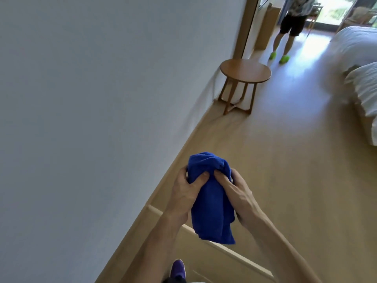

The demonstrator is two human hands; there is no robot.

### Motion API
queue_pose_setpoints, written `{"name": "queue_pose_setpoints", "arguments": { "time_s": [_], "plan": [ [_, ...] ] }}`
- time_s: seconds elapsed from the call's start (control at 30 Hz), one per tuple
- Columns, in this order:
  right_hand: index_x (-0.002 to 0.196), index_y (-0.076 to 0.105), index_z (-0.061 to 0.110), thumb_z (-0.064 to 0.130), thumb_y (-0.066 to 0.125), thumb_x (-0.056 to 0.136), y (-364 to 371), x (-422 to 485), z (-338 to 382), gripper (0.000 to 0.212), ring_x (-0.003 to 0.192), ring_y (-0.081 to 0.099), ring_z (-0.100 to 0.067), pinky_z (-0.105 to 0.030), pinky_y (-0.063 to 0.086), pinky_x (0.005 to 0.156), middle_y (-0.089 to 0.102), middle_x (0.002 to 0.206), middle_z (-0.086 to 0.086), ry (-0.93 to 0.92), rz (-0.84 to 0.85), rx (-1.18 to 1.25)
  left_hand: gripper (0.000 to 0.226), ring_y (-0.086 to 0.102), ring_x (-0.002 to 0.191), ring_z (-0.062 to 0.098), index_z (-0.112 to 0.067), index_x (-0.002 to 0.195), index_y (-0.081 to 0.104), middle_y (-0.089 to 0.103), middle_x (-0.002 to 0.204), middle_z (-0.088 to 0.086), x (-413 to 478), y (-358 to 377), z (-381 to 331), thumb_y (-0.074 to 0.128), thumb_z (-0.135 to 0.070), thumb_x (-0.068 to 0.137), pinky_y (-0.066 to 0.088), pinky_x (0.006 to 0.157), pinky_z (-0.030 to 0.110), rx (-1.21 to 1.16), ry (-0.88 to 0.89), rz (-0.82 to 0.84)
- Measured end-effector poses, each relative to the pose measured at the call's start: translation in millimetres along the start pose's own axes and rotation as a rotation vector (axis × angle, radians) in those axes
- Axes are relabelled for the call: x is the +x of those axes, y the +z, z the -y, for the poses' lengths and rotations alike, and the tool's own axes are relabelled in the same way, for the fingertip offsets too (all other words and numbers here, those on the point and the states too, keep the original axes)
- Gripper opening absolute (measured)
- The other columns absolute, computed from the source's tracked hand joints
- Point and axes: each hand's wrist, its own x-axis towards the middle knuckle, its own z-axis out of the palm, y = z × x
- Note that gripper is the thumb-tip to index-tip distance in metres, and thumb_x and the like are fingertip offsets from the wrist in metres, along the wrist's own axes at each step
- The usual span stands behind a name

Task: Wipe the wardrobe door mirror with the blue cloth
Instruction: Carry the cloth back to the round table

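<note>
A bunched blue cloth (212, 199) hangs in front of me, low in the view, above the wooden floor. My left hand (184, 193) grips its left side with the thumb pressed into the fabric. From the other side my right hand (234, 190) clasps the cloth, fingers dug into its top. The cloth's loose end droops below both hands. No wardrobe door or mirror shows in this view.
A plain pale wall (91, 99) fills the left. A small round wooden side table (244, 73) stands by the wall ahead. Another person's legs (285, 39) with green shoes are further on. A white bed (359, 58) lies at right. My purple shoe (177, 268) shows below.
</note>
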Motion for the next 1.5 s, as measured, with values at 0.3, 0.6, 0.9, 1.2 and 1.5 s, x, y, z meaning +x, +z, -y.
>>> {"name": "queue_pose_setpoints", "arguments": {
  "time_s": [0.3,0.6,0.9,1.2,1.5],
  "plan": [
    [0.11,0.066,0.036,0.05,0.067,0.093,-16.5,56.7,15.9,0.022,0.094,0.073,-0.009,-0.03,0.06,0.077,0.075,0.104,0.011,0.004,-0.107,0.051,0.037,0.073,0.098,0.008,-0.027,0.121,0.062,0.075,0.11,-0.008,80.3,25.1,-22.9,0.077,-0.037,0.089,0.061,0.08,0.027,0.028,-0.021,0.127],
    [0.112,0.066,0.036,0.052,0.066,0.093,-83.1,111.8,22.7,0.024,0.098,0.073,-0.014,-0.039,0.061,0.084,0.075,0.108,0.007,0.006,-0.189,0.087,0.046,0.071,0.109,0.016,-0.023,0.129,0.059,0.072,0.119,-0.001,140.0,98.7,-29.3,0.077,-0.039,0.089,0.059,0.096,0.044,0.108,-0.051,0.205],
    [0.111,0.067,0.031,0.045,0.065,0.096,-169.7,184.1,53.0,0.021,0.096,0.074,-0.017,-0.035,0.061,0.078,0.076,0.105,0.005,-0.007,-0.171,0.111,0.054,0.071,0.111,0.015,-0.027,0.131,0.057,0.073,0.12,-0.002,199.3,189.0,-41.7,0.08,-0.044,0.085,0.057,0.099,0.044,0.132,-0.055,0.192],
    [0.11,0.067,0.028,0.044,0.065,0.096,-239.2,239.0,70.0,0.021,0.094,0.074,-0.017,-0.038,0.062,0.079,0.076,0.104,0.003,0.008,-0.235,0.132,0.067,0.07,0.109,0.016,-0.036,0.128,0.055,0.072,0.118,-0.003,258.6,267.7,-42.0,0.079,-0.058,0.069,0.058,0.096,0.044,0.212,-0.101,0.202],
    [0.109,0.067,0.026,0.047,0.065,0.095,-290.5,320.7,84.2,0.025,0.096,0.074,-0.021,-0.048,0.061,0.087,0.076,0.104,0.001,0.04,-0.351,0.124,0.095,0.068,0.112,0.016,-0.035,0.137,0.05,0.069,0.123,-0.004,353.2,328.2,-47.1,0.079,-0.069,0.053,0.058,0.098,0.043,0.261,-0.141,0.299]
  ]
}}
